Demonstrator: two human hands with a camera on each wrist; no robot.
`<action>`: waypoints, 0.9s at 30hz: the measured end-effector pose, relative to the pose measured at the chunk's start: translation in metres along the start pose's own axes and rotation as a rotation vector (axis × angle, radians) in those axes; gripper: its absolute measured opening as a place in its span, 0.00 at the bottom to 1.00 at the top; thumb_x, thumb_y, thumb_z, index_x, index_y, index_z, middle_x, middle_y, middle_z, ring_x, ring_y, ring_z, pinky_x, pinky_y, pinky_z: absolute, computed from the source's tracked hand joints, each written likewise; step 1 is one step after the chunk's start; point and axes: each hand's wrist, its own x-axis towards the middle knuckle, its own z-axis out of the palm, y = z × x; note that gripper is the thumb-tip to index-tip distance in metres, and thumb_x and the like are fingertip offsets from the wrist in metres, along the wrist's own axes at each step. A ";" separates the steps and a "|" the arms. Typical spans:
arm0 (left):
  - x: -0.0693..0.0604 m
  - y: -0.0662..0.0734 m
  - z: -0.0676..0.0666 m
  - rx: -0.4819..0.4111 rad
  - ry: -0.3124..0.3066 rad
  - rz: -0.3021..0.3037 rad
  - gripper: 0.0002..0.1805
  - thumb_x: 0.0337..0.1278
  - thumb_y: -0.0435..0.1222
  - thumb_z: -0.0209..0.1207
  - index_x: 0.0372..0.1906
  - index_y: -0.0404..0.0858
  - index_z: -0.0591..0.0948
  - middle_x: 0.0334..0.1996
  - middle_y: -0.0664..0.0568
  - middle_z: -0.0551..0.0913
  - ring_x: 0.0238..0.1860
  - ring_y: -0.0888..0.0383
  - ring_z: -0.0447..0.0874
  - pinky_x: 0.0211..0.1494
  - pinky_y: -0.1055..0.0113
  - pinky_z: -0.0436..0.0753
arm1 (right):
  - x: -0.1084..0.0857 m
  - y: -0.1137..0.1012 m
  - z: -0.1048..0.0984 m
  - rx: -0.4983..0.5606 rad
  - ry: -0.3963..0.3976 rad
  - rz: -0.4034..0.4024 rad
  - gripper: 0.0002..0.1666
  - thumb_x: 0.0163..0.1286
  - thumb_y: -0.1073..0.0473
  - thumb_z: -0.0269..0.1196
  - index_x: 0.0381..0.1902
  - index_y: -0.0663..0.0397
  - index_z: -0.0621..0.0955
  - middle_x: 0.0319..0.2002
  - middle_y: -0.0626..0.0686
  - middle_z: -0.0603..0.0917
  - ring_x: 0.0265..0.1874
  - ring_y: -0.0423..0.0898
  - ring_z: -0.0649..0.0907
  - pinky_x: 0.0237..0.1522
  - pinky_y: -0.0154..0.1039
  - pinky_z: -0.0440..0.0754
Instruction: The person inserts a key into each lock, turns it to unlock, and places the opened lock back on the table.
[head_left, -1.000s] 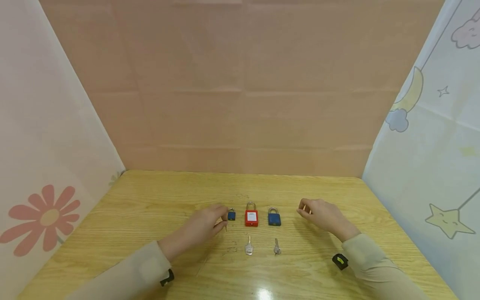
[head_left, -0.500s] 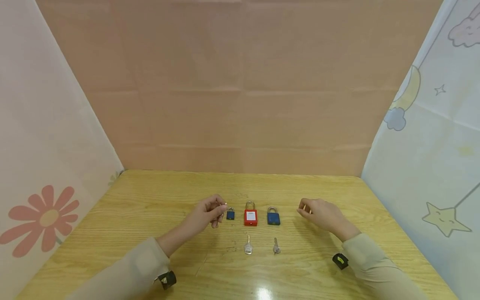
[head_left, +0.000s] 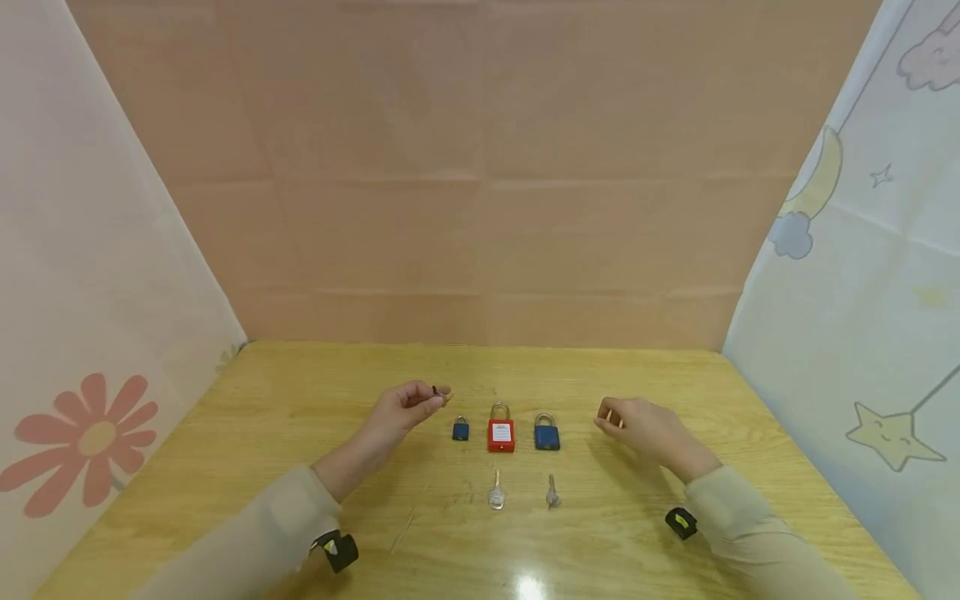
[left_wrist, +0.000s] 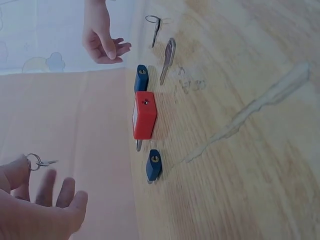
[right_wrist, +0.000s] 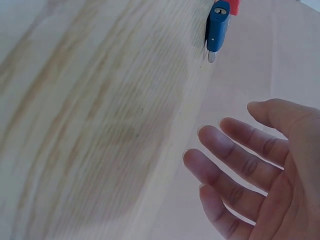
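Nearest me, two keys lie apart on a wooden table (head_left: pixel 300 367): a broad-headed key (head_left: pixel 497 498) and, right of it, a key with a ring (head_left: pixel 552 497). Beyond them I see three padlocks in a row: small blue padlock (head_left: pixel 461 432), red padlock (head_left: pixel 501 436), larger blue padlock (head_left: pixel 547 437). On the right, my right hand (head_left: pixel 648 429) hangs relaxed, thumb and fingers apart. On the left, my left hand (head_left: pixel 405 408) pinches a ringed key (left_wrist: pixel 47 163), raised above the table near the small blue padlock. A pinkish cloth (head_left: pixel 480 208) hangs behind.

L padlock (head_left: pixel 461 432) & R padlock (head_left: pixel 547 437) blue; mid. padlock (head_left: pixel 502 447) red w/ white label (head_left: pixel 502 432); keys (head_left: pixel 497 498) silver-grey; tabletop (head_left: pixel 315 404) yellow-brn, wood-grain; L backdrop (head_left: pixel 97 250) white w/ red flower (head_left: pixel 98 438).
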 end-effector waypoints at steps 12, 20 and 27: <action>0.002 -0.004 -0.003 -0.070 0.026 -0.081 0.12 0.71 0.44 0.52 0.43 0.38 0.73 0.16 0.59 0.69 0.18 0.65 0.66 0.41 0.65 0.81 | -0.002 -0.001 0.009 0.014 -0.004 0.000 0.05 0.72 0.52 0.59 0.37 0.43 0.80 0.27 0.41 0.80 0.24 0.36 0.76 0.25 0.37 0.74; 0.001 -0.004 -0.002 -0.012 0.068 -0.077 0.14 0.70 0.46 0.53 0.44 0.37 0.75 0.27 0.52 0.84 0.30 0.58 0.84 0.51 0.55 0.82 | 0.000 -0.001 0.008 0.021 -0.009 -0.002 0.05 0.72 0.51 0.58 0.38 0.43 0.80 0.28 0.41 0.80 0.24 0.35 0.76 0.25 0.36 0.74; 0.001 -0.004 0.000 0.105 0.018 -0.004 0.11 0.70 0.42 0.53 0.36 0.37 0.73 0.46 0.46 0.85 0.52 0.49 0.82 0.60 0.51 0.77 | -0.001 0.000 0.009 0.020 -0.006 0.008 0.05 0.72 0.51 0.59 0.37 0.43 0.81 0.28 0.41 0.80 0.24 0.36 0.76 0.24 0.36 0.73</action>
